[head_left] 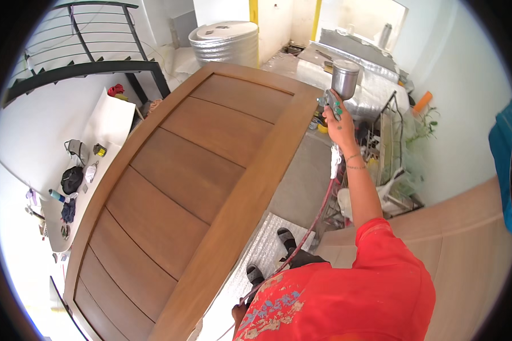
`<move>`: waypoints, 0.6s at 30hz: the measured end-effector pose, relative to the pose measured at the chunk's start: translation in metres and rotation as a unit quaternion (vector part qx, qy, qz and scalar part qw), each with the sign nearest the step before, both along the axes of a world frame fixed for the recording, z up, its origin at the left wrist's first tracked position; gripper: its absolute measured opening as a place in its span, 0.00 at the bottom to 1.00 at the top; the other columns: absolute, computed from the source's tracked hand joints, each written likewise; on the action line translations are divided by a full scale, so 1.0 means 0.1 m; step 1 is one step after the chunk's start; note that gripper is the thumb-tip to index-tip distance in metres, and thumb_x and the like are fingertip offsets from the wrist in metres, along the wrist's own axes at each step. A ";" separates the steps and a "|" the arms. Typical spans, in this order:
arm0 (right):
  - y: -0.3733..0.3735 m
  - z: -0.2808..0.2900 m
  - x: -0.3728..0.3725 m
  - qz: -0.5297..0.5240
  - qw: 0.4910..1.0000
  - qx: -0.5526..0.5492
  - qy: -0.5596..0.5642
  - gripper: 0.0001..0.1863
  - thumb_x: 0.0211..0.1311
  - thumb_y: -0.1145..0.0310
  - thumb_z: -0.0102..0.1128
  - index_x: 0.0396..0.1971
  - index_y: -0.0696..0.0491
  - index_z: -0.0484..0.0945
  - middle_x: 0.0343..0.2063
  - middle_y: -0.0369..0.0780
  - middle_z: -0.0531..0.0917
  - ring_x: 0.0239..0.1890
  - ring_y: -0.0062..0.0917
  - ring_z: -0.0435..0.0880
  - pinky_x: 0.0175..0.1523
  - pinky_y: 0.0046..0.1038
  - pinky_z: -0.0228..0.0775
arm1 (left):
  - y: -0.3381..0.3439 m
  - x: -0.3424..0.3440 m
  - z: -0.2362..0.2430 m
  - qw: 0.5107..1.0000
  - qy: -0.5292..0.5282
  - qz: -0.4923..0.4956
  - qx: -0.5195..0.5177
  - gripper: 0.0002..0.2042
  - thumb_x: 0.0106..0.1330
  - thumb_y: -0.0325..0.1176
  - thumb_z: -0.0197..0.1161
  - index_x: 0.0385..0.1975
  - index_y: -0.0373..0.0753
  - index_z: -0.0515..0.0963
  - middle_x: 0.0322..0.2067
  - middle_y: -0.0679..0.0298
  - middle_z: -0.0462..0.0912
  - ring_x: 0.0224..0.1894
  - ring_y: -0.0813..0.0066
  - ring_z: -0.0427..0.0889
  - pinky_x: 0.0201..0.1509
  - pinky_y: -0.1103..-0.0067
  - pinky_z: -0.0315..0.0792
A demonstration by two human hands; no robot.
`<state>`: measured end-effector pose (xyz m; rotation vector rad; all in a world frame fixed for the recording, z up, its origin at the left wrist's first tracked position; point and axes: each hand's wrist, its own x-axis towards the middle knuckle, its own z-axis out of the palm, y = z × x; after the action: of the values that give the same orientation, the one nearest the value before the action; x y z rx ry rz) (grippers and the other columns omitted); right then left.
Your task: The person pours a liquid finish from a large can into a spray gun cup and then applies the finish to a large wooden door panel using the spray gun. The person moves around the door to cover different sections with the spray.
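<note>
Off the far right corner of the wooden panel door, the right hand grips a spray gun, likely rigid and top-heavy, best held below its metal cup; the left hand holds the hose.

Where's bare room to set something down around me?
The wooden door looks bare, as does gray floor between it, the red hose and the silver sheet. Crowded: the clutter right of your right hand and around the black bag.

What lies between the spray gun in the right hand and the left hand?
In the head view, a reddish hose spans that stretch, with white wrapping just below the right hand; it curves down to the left hand.
</note>
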<state>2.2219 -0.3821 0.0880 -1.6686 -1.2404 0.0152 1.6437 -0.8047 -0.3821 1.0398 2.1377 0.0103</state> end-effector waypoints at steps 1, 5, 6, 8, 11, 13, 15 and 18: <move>0.13 0.03 0.07 0.013 1.000 -0.012 0.015 0.29 0.76 0.60 0.54 0.75 0.38 0.66 0.33 0.39 0.86 0.36 0.29 0.83 0.47 0.33 0.76 | 0.04 0.13 0.01 1.000 0.004 0.005 0.002 0.40 0.70 0.69 0.55 0.24 0.28 0.83 0.28 0.37 0.85 0.39 0.35 0.85 0.46 0.53 0.75; 0.59 0.06 0.32 0.052 0.997 -0.041 0.043 0.30 0.75 0.53 0.54 0.74 0.33 0.66 0.39 0.44 0.90 0.47 0.46 0.88 0.56 0.42 0.76 | 0.25 0.70 0.10 0.999 0.025 0.038 -0.002 0.39 0.69 0.69 0.56 0.23 0.28 0.83 0.27 0.38 0.85 0.38 0.36 0.85 0.45 0.53 0.75; 0.73 0.06 0.37 0.062 0.997 -0.039 0.040 0.29 0.75 0.52 0.54 0.74 0.33 0.66 0.39 0.44 0.90 0.47 0.45 0.89 0.55 0.41 0.77 | 0.28 0.86 0.11 0.998 0.030 0.050 -0.006 0.39 0.69 0.69 0.56 0.23 0.28 0.83 0.27 0.38 0.85 0.38 0.36 0.85 0.45 0.53 0.75; 0.97 0.09 0.40 0.077 0.996 -0.031 0.040 0.29 0.75 0.53 0.55 0.74 0.34 0.67 0.38 0.44 0.90 0.44 0.46 0.89 0.54 0.40 0.77 | 0.30 1.14 0.12 0.997 0.037 0.074 -0.010 0.39 0.69 0.69 0.56 0.23 0.29 0.83 0.27 0.38 0.85 0.38 0.36 0.85 0.45 0.53 0.75; 1.30 0.13 0.54 0.143 0.987 -0.016 0.071 0.29 0.74 0.56 0.56 0.73 0.34 0.68 0.38 0.44 0.90 0.44 0.46 0.89 0.53 0.40 0.77 | 0.38 1.49 0.07 0.995 0.038 0.096 -0.009 0.39 0.69 0.69 0.57 0.23 0.29 0.83 0.27 0.38 0.85 0.38 0.36 0.85 0.44 0.53 0.76; 1.47 0.12 0.61 0.146 0.988 -0.007 0.053 0.28 0.74 0.57 0.56 0.73 0.35 0.68 0.38 0.44 0.90 0.43 0.44 0.89 0.52 0.40 0.77 | 0.38 1.65 0.08 0.993 0.041 0.106 -0.011 0.39 0.69 0.69 0.57 0.23 0.29 0.83 0.27 0.39 0.85 0.37 0.36 0.86 0.44 0.54 0.76; 1.65 0.12 0.64 0.162 0.986 -0.006 0.050 0.28 0.74 0.57 0.56 0.73 0.36 0.68 0.37 0.44 0.89 0.42 0.42 0.89 0.52 0.40 0.78 | 0.40 1.81 0.09 0.992 0.045 0.119 -0.013 0.39 0.69 0.69 0.57 0.23 0.29 0.83 0.27 0.39 0.85 0.37 0.36 0.86 0.44 0.54 0.76; 1.87 0.10 0.55 0.213 0.973 -0.006 0.088 0.28 0.74 0.58 0.57 0.73 0.37 0.69 0.36 0.44 0.89 0.40 0.40 0.89 0.51 0.40 0.78 | 0.40 2.00 0.09 0.989 0.050 0.136 -0.015 0.39 0.68 0.69 0.57 0.23 0.30 0.83 0.26 0.39 0.85 0.37 0.37 0.86 0.44 0.54 0.76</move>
<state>2.2768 -0.1956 0.0979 -1.3493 -1.4392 0.4234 1.8436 -0.7644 -0.3730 0.7379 2.3503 0.0573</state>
